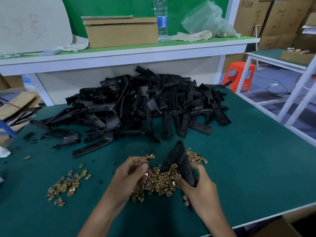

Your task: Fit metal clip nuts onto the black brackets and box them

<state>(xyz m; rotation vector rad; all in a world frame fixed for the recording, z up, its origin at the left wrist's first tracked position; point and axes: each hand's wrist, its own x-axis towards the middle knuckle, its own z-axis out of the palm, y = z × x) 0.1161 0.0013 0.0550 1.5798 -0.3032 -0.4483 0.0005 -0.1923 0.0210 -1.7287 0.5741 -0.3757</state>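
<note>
My right hand (199,187) grips a black bracket (181,159) by its lower end, so the bracket stands tilted over a heap of brass-coloured clip nuts (160,181). My left hand (131,173) hovers over the left side of that heap with curled fingers pinching a clip nut (138,164) near the thumb. A large pile of black brackets (136,103) lies further back on the green table (248,168). A smaller scatter of clip nuts (68,183) lies to the left.
A cardboard box (121,31), a water bottle (160,17) and a plastic bag (208,21) stand on the raised shelf behind. An open carton (17,106) with brackets sits at the left edge. An orange stool (239,76) and white frames are at the right.
</note>
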